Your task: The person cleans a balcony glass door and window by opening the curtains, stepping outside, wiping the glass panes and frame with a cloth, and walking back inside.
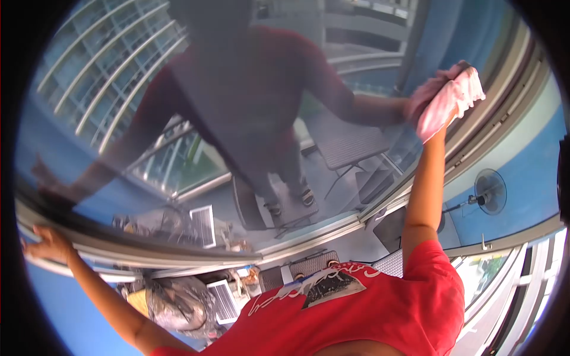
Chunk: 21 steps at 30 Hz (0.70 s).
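My right hand (pixel 453 114), raised at the right, presses a pink cloth (pixel 449 102) against the glass window pane (pixel 350 196) near its right edge. The cloth is bunched and covers most of the fingers. At the far left, my left hand (pixel 52 244) rests at the window frame (pixel 107 246) with its fingers apart. The pane reflects my body, both arms and the cloth.
A standing fan (pixel 490 191) is at the right by a blue wall (pixel 534 163). Low at the left are a plastic-wrapped bundle (pixel 178 305) and a white slatted panel (pixel 222 301). A dark stool or chair seat (pixel 314 265) stands below me.
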Available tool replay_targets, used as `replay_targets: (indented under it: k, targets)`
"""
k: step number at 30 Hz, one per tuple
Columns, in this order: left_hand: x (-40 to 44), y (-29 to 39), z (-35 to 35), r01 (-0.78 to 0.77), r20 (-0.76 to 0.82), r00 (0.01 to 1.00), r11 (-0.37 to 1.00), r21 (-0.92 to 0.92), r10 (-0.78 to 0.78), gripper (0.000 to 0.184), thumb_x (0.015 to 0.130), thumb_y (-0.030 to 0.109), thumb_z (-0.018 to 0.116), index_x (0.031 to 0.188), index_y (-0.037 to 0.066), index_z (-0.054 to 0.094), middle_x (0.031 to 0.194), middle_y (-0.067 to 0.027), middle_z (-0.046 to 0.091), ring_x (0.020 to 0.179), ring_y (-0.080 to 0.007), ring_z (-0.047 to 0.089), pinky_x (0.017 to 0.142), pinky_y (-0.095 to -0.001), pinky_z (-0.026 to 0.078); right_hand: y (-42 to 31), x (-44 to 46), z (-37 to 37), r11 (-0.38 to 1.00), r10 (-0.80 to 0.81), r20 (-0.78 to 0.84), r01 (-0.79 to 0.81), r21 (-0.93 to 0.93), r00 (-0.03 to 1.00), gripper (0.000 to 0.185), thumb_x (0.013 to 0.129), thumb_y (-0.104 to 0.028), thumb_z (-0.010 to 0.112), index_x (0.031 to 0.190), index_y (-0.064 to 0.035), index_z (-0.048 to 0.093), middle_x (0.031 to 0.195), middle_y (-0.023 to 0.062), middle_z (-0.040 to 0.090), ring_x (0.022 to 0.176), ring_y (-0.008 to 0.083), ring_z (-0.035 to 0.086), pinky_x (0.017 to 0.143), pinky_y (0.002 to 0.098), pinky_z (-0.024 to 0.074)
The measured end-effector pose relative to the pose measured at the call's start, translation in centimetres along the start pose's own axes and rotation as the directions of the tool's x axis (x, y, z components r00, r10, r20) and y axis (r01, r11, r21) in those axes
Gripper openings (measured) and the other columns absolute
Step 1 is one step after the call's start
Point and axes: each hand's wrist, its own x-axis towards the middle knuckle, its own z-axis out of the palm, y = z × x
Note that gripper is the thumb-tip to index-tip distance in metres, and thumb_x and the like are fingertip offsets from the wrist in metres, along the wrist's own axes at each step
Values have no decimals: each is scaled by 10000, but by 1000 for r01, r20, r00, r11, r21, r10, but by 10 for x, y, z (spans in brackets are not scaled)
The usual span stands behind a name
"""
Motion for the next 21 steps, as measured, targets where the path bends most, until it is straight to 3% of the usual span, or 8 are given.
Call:
replay_targets:
  k: [3, 7, 11, 14, 18, 21]
  targets:
    - [13, 28, -21, 7, 49, 999, 1000, -20, -6, 750, 886, 257, 562, 1298, -123, 64, 1181, -325, 435, 995, -425, 445, 856, -485, 399, -103, -119, 113, 982, 46, 359, -107, 154, 932, 108, 854, -164, 516, 897, -87, 578, 828, 52, 564, 681, 171, 581, 666, 330, 467]
    - [22, 45, -33, -18, 98, 995, 999, -28, 21, 876, 896, 202, 553, 1376, -104, -112, 1251, -314, 396, 995, -397, 421, 844, -453, 407, -241, -279, 241, 827, -124, 771, -365, 428, 624, 111, 853, -174, 526, 894, -89, 585, 834, 48, 569, 690, 170, 584, 690, 339, 466]
    - [27, 46, -33, -113, 33, 993, 991, -72, 116, 853, 909, 208, 533, 1394, -70, -111, 1240, -336, 389, 972, -384, 427, 831, -436, 411, -321, -381, 312, 697, -325, 904, -576, 427, 276, 115, 853, -183, 535, 891, -91, 592, 840, 43, 575, 699, 169, 587, 715, 348, 465]
    - [27, 41, -28, -140, 12, 990, 988, -69, 141, 819, 900, 222, 544, 1371, -73, -57, 1210, -335, 410, 956, -385, 442, 827, -447, 413, -329, -399, 319, 708, -372, 918, -597, 377, 138, 118, 853, -190, 543, 889, -93, 597, 845, 40, 579, 706, 168, 589, 734, 354, 465]
    - [17, 16, -17, -130, -2, 991, 990, -49, 130, 678, 885, 260, 547, 1268, -100, 120, 1145, -321, 462, 938, -407, 478, 830, -483, 414, -273, -348, 268, 785, -267, 951, -538, 308, 155, 122, 852, -200, 552, 887, -95, 604, 851, 35, 585, 715, 167, 592, 758, 363, 464]
    - [6, -13, 2, -138, -38, 990, 990, -13, 138, 597, 873, 289, 549, 1190, -119, 252, 1096, -311, 502, 926, -423, 505, 833, -509, 416, -191, -268, 185, 872, -32, 948, -454, 182, 317, 125, 852, -207, 560, 885, -97, 609, 855, 31, 589, 722, 166, 594, 777, 369, 463]
